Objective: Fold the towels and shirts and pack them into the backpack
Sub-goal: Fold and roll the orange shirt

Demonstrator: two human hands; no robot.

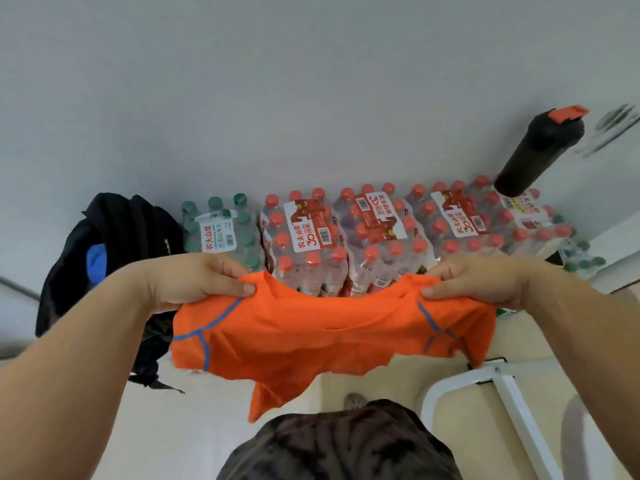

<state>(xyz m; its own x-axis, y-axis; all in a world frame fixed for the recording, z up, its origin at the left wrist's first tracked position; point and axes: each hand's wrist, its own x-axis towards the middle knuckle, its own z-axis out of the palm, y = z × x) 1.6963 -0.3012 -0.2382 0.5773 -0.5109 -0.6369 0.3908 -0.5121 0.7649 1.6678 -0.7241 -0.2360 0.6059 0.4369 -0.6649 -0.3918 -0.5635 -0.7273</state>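
Hands, left [194, 282] and right [481, 285], pinch an orange shirt [329, 334] stretched between them; the black backpack [114, 258] holds something blue.

Orange shirt [332, 327] with blue seam lines, black backpack [114, 258] showing blue inside, red-capped bottle packs [346, 233], green-capped pack [223, 233], black flask [536, 150] with orange-red lid

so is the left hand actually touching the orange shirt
Touching. The head view shows the left hand pinching the orange shirt at one shoulder, thumb pressed on the fabric.
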